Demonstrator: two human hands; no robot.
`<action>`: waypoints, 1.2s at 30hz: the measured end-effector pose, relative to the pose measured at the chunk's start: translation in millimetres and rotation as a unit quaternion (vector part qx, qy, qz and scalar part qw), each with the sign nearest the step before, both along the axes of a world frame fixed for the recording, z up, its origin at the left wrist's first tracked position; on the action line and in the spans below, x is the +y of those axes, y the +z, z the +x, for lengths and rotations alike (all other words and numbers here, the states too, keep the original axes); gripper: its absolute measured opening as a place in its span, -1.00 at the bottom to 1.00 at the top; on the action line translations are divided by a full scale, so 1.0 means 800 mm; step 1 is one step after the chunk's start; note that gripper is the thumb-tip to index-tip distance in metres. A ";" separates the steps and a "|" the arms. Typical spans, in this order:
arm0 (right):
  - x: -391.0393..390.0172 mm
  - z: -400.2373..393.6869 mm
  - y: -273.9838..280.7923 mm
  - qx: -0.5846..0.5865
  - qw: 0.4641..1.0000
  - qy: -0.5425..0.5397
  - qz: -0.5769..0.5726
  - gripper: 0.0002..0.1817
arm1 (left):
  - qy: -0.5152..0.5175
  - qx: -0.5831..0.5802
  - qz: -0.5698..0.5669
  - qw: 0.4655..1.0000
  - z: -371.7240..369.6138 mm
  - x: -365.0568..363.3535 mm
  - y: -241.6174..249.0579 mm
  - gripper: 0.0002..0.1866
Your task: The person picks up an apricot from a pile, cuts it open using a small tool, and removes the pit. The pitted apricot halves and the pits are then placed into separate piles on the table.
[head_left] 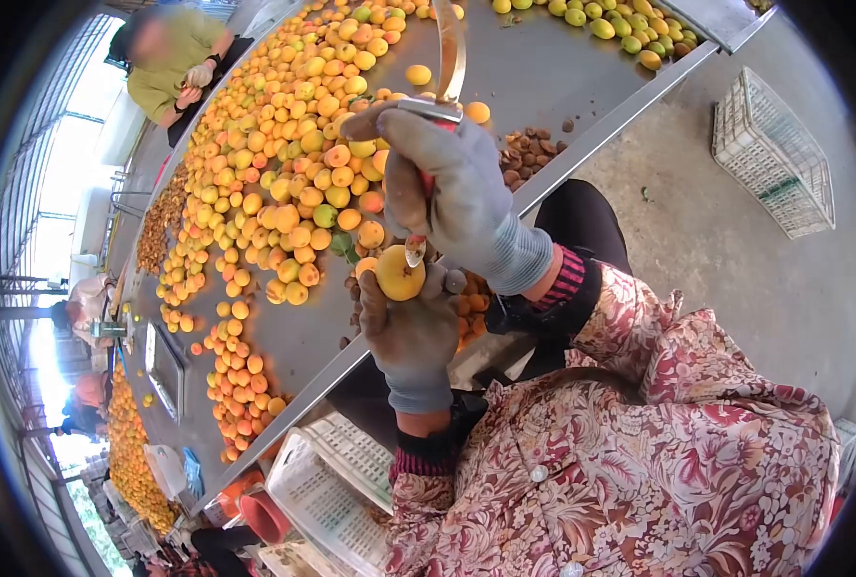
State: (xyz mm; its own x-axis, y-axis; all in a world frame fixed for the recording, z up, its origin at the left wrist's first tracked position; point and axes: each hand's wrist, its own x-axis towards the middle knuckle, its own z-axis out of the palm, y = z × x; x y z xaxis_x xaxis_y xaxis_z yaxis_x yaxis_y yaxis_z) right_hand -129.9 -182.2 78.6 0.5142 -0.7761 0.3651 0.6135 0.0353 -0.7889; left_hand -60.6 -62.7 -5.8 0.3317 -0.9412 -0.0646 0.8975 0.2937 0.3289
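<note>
My left hand, in a grey glove, is closed around a yellow apricot and holds it just over the near edge of the steel table. My right hand, gloved too, is clamped on a pitting tool — its small spoon-like tip touches the top of the apricot, while its curved metal end sticks up past my fist. Heaps of apricots cover the table's middle and far side. A small pile of brown pits lies by the near edge — just beyond my right wrist. A white crate sits on the floor, well apart.
</note>
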 end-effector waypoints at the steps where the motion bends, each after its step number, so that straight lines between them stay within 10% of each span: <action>1: 0.002 0.011 -0.002 -0.009 0.993 -0.088 -0.077 -0.64 | -0.013 -0.029 0.000 0.999 -0.001 0.000 0.000 -0.56; 4: 0.002 0.004 -0.002 -0.017 0.991 0.047 0.125 -0.70 | -0.052 -0.055 -0.030 0.997 0.004 0.001 -0.009 -0.55; 20: -0.010 0.040 -0.073 -0.074 0.986 0.048 0.143 -0.79 | 0.064 -0.046 0.000 0.997 0.010 -0.007 -0.034 -0.49; 21: -0.023 0.049 -0.080 -0.203 0.857 0.205 0.426 -0.76 | 0.064 -0.046 0.001 0.997 0.011 -0.011 -0.036 -0.49; 24: -0.045 0.069 -0.103 -0.234 0.810 0.159 0.513 -0.78 | 0.066 -0.146 -0.085 0.983 0.020 -0.028 -0.032 -0.50; 36: -0.039 0.040 -0.065 -0.153 0.926 0.084 0.336 -0.67 | 0.055 -0.054 -0.061 0.995 0.035 -0.024 -0.017 -0.47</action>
State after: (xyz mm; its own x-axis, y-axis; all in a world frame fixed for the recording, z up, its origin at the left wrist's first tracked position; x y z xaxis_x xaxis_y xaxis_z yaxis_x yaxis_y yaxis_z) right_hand -98.2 -213.7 26.5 0.6009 -0.7990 -0.0222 0.7455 0.5703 -0.3449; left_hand -32.7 -81.6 -19.8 0.4327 -0.8970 0.0903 0.8187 0.4329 0.3772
